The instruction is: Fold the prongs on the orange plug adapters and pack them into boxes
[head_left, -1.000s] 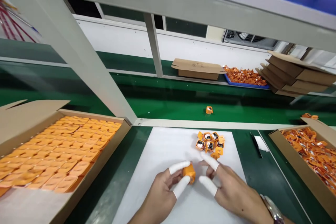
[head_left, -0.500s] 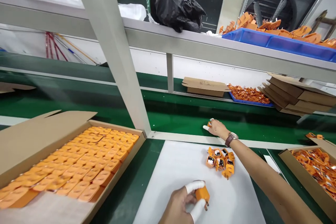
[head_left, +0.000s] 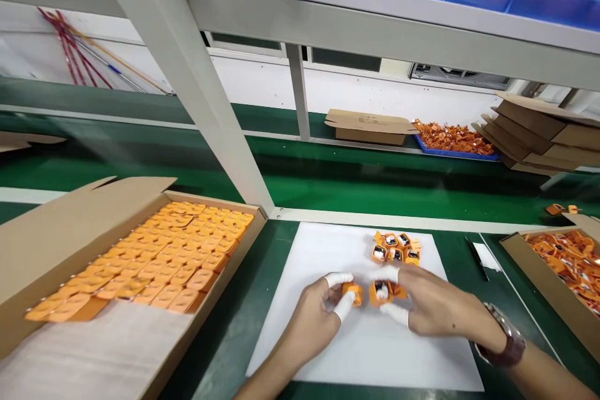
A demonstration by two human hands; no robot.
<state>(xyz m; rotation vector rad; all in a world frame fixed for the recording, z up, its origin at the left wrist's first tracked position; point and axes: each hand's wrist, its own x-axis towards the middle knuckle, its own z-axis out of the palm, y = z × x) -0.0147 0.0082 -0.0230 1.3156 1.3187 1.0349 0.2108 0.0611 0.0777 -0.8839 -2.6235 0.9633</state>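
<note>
Open orange housing (head_left: 380,294) carried from belt (head_left: 328,190) to mat (head_left: 347,353) by right fingers (head_left: 394,313).

left hand (head_left: 315,317) and right hand (head_left: 434,300) over a white sheet (head_left: 365,356)
the left pinches an orange block (head_left: 357,295); the right holds an open orange case (head_left: 380,294), black and white inside. more cases (head_left: 396,254) cluster behind. a part-filled box (head_left: 229,270) stands left.

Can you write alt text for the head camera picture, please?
Left hand and right hand, wearing white finger covers, each hold a small orange piece over a white mat. An open box of neatly rowed orange pieces stands left, another box of jumbled ones right.
</note>
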